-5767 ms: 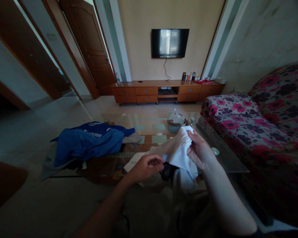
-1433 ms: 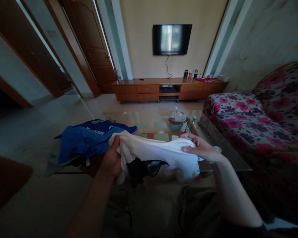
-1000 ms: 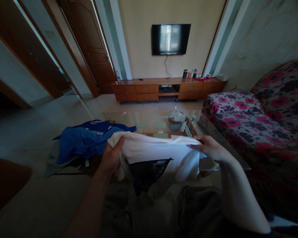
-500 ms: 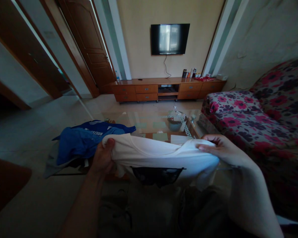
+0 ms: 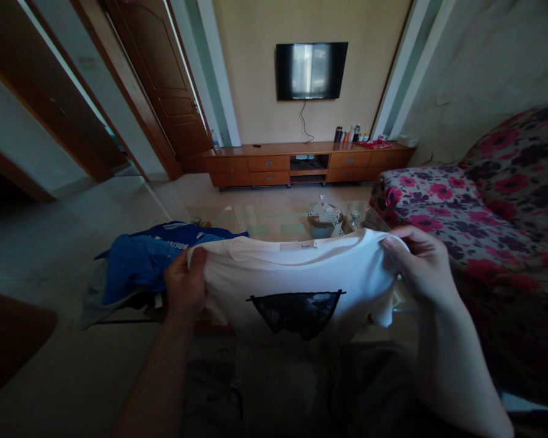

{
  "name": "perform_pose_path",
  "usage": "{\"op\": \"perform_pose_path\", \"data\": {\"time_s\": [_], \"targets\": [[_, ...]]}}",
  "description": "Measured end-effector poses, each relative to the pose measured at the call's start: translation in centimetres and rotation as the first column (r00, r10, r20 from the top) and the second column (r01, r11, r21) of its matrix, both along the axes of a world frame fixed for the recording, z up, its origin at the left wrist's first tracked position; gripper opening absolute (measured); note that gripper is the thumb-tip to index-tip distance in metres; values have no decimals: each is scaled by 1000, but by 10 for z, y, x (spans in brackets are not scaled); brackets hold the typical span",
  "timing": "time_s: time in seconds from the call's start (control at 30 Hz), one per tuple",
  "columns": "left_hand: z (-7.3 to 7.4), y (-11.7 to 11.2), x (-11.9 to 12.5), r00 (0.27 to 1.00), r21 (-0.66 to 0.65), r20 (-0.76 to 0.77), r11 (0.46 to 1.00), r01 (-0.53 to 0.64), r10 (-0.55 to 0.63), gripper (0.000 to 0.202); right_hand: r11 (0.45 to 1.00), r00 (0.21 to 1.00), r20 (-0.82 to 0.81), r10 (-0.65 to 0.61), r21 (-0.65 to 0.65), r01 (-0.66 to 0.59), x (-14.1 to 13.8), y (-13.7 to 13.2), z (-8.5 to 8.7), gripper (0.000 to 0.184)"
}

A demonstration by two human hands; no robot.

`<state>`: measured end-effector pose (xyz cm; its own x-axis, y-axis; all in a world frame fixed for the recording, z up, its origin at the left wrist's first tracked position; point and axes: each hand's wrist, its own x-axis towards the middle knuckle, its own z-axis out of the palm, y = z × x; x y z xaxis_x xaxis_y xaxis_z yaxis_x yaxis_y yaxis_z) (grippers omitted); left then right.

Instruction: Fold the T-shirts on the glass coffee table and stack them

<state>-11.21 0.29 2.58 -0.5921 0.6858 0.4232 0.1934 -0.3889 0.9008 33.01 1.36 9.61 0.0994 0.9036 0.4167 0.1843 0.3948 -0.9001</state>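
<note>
The left hand [image 5: 185, 283] and right hand [image 5: 422, 261] each pinched a shoulder of a white T-shirt [image 5: 223, 274], stretched in the air over the near side of a glass table [image 5: 251, 213]. Its shoulder line ran side to side, collar up, the black print [image 5: 296, 313] facing the wearer. The neck label's [image 5: 299, 246] writing was too small to read. Leftward lay blue clothing [image 5: 137, 267] with white lettering, partly covered.
</note>
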Motion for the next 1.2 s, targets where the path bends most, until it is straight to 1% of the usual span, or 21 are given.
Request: {"op": "perform_pose_path", "data": {"time_s": [0.13, 0.23, 0.33, 0.4, 0.5, 0.57, 0.63, 0.7, 0.77, 0.8, 0.87, 0.93, 1.0, 1.07, 1.13, 1.2], "targets": [[-1, 0, 0, 998, -18, 57, 1000, -4, 5, 41, 1000, 998, -48, 29, -5, -30, -5, 3, -1, 22], [1, -3, 1, 998, -16, 67, 1000, 9, -8, 41, 1000, 994, -105, 12, -1, -12, -8, 5, -2, 25], [3, -6, 1, 999, -13, 46, 1000, -1, 1, 42, 1000, 991, -137, 6, 4, -5, -9, 4, 1, 26], [5, -8, 2, 1000, -8, 28, 1000, -12, 12, 43, 1000, 993, -114, 12, -6, -13, -9, 1, 6, 27], [9, -11, 3, 1000, 20, 21, 1000, -20, 19, 41, 999, 1000, -17, 22, -37, -22, -8, -5, 12, 28], [10, -12, 3, 1000, 35, 24, 999, -16, 15, 40, 1000, 999, 32, -4, -29, 5, -9, -7, 13, 26], [12, -11, 3, 999, 30, 39, 1000, -2, 1, 39, 998, 998, 31, -58, 10, 58, -10, -8, 13, 26], [12, -10, 3, 997, 17, 69, 1000, 17, -18, 39, 992, 993, -23, -114, 56, 115, -12, -6, 11, 26], [12, -10, 3, 994, -6, 98, 999, 43, -43, 41, 985, 985, -102, -140, 84, 148, -15, -5, 11, 27], [12, -10, 3, 993, -23, 104, 998, 59, -56, 41, 985, 981, -144, -133, 88, 146, -16, -5, 11, 27], [11, -10, 4, 991, -53, 103, 994, 93, -87, 41, 992, 974, -211, -79, 80, 98, -17, -5, 14, 28], [10, -10, 4, 988, -69, 92, 989, 131, -124, 40, 995, 973, -231, -31, 80, 51, -17, -7, 17, 31], [10, -11, 4, 985, -71, 83, 985, 159, -153, 39, 996, 980, -199, -23, 75, 39, -15, -8, 19, 35], [10, -12, 3, 983, -82, 72, 982, 173, -167, 38, 997, 992, -115, -43, 64, 51, -12, -10, 20, 36], [11, -13, 3, 984, -101, 45, 979, 178, -174, 38, 998, 999, 14, -49, 45, 48, -9, -12, 19, 38], [12, -15, 3, 984, -123, -6, 977, 176, -179, 38, 999, 986, 162, -26, 23, 23, -7, -14, 20, 39]]}}
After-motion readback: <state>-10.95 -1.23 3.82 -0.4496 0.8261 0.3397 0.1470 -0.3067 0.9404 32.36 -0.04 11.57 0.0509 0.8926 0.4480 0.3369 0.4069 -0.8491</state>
